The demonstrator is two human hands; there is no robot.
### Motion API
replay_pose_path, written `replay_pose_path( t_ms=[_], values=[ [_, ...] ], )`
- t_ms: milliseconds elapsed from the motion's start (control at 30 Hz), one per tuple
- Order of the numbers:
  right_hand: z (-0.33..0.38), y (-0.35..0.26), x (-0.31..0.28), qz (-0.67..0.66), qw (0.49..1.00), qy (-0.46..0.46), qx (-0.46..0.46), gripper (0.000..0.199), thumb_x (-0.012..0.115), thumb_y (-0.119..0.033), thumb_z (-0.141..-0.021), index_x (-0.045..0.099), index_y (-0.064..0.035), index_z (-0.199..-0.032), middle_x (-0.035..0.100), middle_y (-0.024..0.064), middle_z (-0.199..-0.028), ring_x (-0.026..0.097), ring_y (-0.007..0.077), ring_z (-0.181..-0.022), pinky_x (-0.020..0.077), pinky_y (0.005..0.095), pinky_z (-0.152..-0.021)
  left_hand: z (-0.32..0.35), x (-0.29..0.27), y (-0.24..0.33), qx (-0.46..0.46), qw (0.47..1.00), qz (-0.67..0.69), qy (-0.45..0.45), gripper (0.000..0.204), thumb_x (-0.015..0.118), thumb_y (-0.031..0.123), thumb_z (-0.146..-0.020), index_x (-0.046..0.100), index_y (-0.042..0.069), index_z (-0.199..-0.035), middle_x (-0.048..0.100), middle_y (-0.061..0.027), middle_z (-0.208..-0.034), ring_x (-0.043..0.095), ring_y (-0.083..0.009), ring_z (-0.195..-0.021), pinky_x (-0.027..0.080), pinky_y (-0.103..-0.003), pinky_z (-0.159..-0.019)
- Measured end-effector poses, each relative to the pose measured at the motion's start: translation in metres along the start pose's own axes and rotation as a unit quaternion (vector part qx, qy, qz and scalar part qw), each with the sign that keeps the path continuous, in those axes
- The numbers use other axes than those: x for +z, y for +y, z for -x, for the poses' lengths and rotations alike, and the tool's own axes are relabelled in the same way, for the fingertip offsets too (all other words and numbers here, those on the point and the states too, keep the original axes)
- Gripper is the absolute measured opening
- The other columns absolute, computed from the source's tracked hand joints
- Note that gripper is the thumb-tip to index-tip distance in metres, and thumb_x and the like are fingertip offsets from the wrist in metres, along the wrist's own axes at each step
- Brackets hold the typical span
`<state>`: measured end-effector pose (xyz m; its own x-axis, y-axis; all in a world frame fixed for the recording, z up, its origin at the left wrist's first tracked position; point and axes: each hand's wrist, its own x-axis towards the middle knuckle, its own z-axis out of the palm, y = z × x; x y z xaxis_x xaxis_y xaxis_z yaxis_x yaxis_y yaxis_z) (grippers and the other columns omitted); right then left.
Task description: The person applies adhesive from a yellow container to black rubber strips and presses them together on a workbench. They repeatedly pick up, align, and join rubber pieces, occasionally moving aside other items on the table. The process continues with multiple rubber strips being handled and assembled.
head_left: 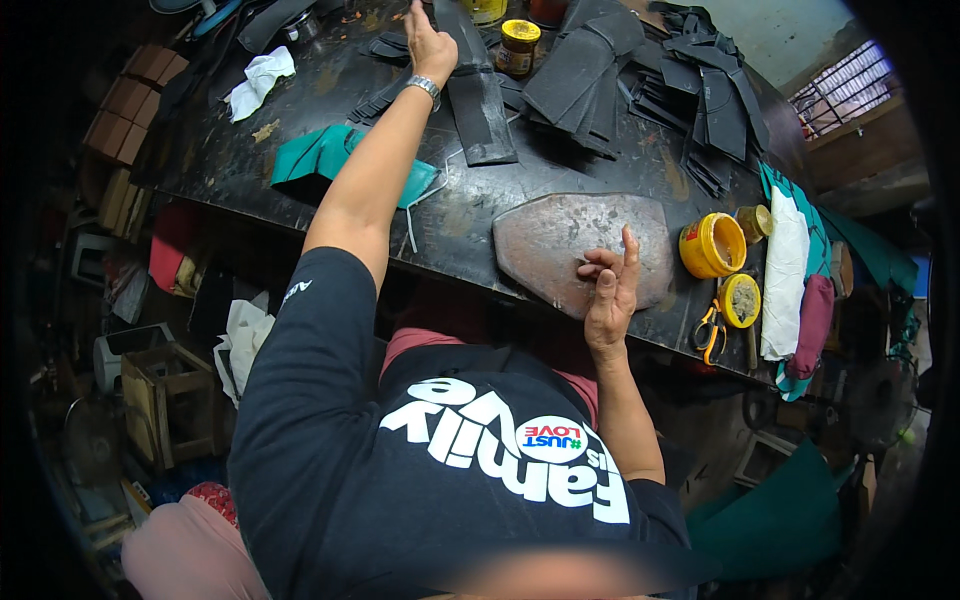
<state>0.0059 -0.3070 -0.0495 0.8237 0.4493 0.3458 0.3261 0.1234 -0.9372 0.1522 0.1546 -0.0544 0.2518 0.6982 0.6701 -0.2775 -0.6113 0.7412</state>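
My left hand reaches far across the dark table, fingers stretched out and nothing visible in them. It is beside a long black strip of sheet material; whether it touches the strip I cannot tell. A green piece of material lies partly under my left forearm, with a pale cord by it. My right hand hovers over or rests on the near edge of a worn, greyish-brown slab. Its index finger points up, the other fingers are partly bent, and it holds nothing that I can see.
Stacks of black cut pieces cover the far side, near a yellow-lidded jar. Right of the slab stand an open yellow tub, its lid and orange-handled scissors. White cloth lies along the right edge.
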Motion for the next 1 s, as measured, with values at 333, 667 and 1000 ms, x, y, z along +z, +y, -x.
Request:
replay_pose_path(
  t_ms=[333, 667, 1000],
  values=[
    [0.000, -0.002, 0.000, 0.100, 0.995, -0.016, 0.005, 0.077, 0.064, -0.001, -0.093, 0.024, -0.0111, -0.158, 0.058, 0.0096, -0.111, 0.057, 0.0114, -0.091, 0.0489, 0.0262, -0.087, 0.095, 0.057, 0.153, 0.110, 0.922, -0.215, -0.302, 0.054, 0.072, 0.038, -0.086, 0.061, 0.007, -0.130, 0.057, -0.0172, -0.134, 0.055, -0.0344, -0.123, 0.045, -0.042, -0.104],
    [0.000, -0.001, 0.001, 0.092, 0.996, -0.012, -0.010, 0.082, 0.067, 0.000, -0.090, 0.024, -0.0122, -0.158, 0.058, 0.0096, -0.111, 0.058, 0.0117, -0.090, 0.0498, 0.0269, -0.088, 0.094, 0.067, 0.146, -0.005, 0.917, -0.281, -0.284, 0.082, 0.078, 0.053, -0.079, 0.051, 0.009, -0.143, 0.059, -0.0212, -0.128, 0.055, -0.0396, -0.124, 0.046, -0.047, -0.103],
    [-0.011, -0.011, -0.002, 0.001, 0.997, 0.015, 0.077, 0.079, 0.060, 0.000, -0.095, 0.016, -0.0127, -0.159, 0.055, 0.0124, -0.115, 0.063, 0.0142, -0.089, 0.0554, 0.0302, -0.084, 0.096, 0.057, 0.137, -0.136, 0.944, -0.045, -0.297, 0.064, 0.081, 0.035, -0.082, 0.060, 0.007, -0.136, 0.060, -0.0255, -0.134, 0.055, -0.0390, -0.128, 0.048, -0.041, -0.101]
  ],
)
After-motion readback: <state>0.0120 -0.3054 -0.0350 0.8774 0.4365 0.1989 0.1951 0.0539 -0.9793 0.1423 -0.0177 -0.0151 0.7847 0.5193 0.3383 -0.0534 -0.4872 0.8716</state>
